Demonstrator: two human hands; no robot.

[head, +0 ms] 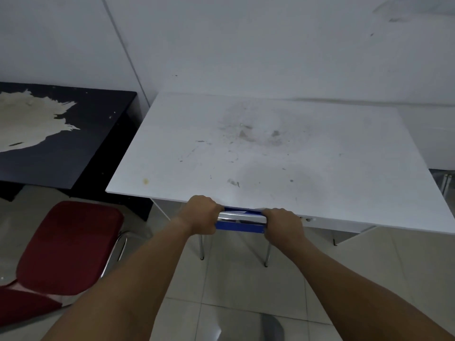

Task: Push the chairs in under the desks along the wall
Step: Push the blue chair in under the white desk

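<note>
Where the two bare forearms reach forward over the pale tiled floor (236, 286), both hands are clenched on the top of a blue chair with a chrome tube frame (242, 221). The left hand (200, 215) wraps the left end of the chrome back rail; the right hand (283, 223) wraps the right end. The fingers of both curl over the rail and are largely hidden behind the knuckles.

The chair stands almost wholly beneath the white rectangular desk (270, 148), with its back rail at the desk's near edge. Only the rail, a blue strip and two thin chrome legs show below the top.

To the left, a dark red cushioned chair with a chrome frame (71, 247) stands clear in front of the black desk with a large pale worn patch (73, 143), not under it. The black desk sits just beside the white one.

A further pale surface at the right edge is probably another desk, though the view is too blurred to confirm. Both desks stand against the white wall (246, 45).
</note>
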